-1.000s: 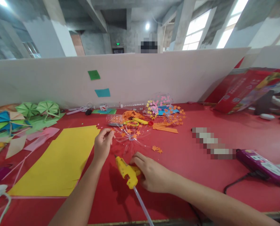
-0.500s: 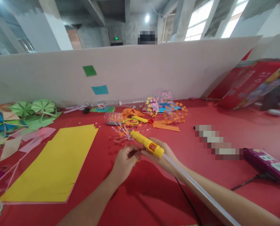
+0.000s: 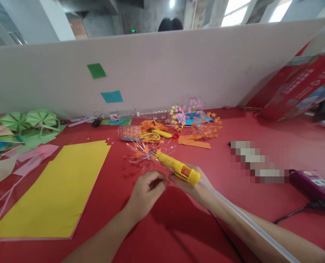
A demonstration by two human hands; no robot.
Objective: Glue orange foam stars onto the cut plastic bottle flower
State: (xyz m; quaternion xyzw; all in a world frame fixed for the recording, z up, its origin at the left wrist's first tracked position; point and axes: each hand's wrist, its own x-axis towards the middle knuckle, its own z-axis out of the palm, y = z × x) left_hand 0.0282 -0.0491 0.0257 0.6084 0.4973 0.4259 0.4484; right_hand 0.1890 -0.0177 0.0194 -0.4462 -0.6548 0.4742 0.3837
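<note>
My right hand (image 3: 195,182) is wrapped round a yellow hot glue gun (image 3: 175,167), with a long clear glue stick (image 3: 241,215) running out of its back end. The metal nozzle points away to the left, close to a cut clear plastic piece (image 3: 148,157) whose splayed strips carry orange paper stars (image 3: 138,155). My left hand (image 3: 148,190) is closed in a pinch near the right fingertips. A sliver of a small orange paper piece (image 3: 167,178) shows at its fingertips; its full shape is hidden.
Yellow paper sheets (image 3: 55,190) lie at left, beside green folded paper (image 3: 42,118). Scissors (image 3: 151,136), orange scraps (image 3: 195,142) and star-covered plastic pieces (image 3: 206,124) sit behind. A purple device (image 3: 312,186) with a cord is at right. A white board (image 3: 157,73) stands across the back.
The camera view has tipped downward slightly. Both hands stay close together, and the glue gun appears a little farther right and lower in view.
</note>
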